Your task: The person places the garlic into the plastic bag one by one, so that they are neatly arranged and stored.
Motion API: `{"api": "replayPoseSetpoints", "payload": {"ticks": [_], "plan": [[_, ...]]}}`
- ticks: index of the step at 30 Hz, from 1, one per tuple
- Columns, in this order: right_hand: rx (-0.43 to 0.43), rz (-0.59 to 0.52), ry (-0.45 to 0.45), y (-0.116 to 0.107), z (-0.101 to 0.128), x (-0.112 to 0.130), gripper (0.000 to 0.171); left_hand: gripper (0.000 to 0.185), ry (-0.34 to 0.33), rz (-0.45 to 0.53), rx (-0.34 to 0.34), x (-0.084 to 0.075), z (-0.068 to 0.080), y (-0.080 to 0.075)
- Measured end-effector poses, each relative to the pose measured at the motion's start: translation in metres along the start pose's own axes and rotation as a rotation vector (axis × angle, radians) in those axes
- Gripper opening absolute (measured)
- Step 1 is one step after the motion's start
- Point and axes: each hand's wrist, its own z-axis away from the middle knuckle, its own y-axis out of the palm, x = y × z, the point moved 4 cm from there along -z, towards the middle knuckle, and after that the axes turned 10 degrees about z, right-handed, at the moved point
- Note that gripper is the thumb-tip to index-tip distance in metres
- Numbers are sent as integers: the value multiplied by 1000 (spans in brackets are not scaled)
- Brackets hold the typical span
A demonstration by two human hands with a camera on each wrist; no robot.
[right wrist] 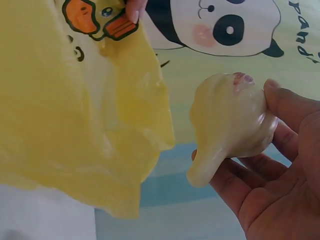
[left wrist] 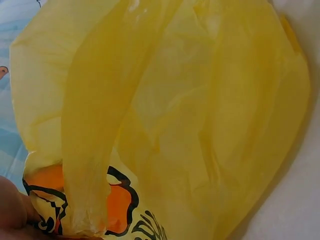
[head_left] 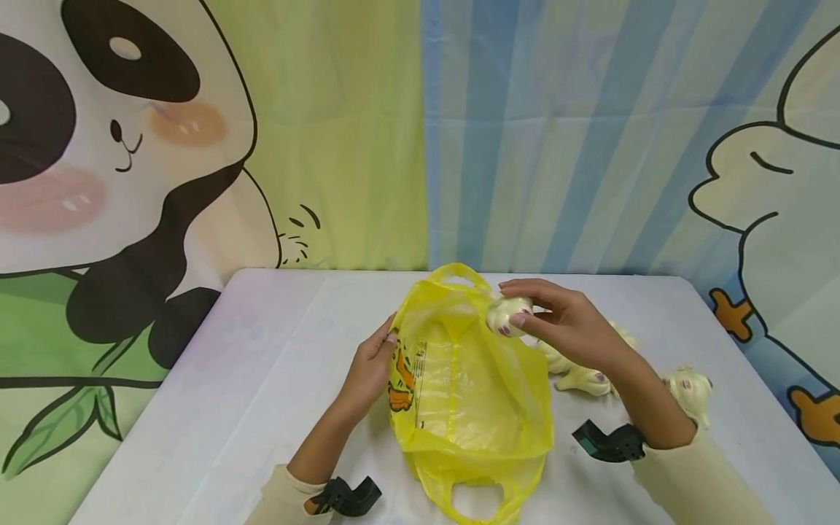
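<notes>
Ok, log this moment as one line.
left hand: pinches yellow plastic bag rim open | right hand: holds cream squishy toy over bag mouth | more toys on table

A staged recording corner, not a lived-in room: a white-covered tabletop (head_left: 275,350) stands against cartoon fabric backdrops, a panda curtain (head_left: 118,146) at 10 o'clock and blue striped drapery with a duck figure (head_left: 774,182) at 2 o'clock, closing off whatever lies behind.

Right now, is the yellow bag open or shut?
Open. The left hand holds one edge of the yellow bag, its mouth gapes, and the inside shows.
</notes>
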Motion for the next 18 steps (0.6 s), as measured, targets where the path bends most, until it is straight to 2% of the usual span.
{"api": "replayPoseSetpoints", "payload": {"ticks": [11,18], "plan": [[125,-85,-44,27,-28,2,36,48,8,16,8,-1,1,0],[182,-43,-24,36,-40,-2,34,48,21,38,36,-1,1,3]]}}
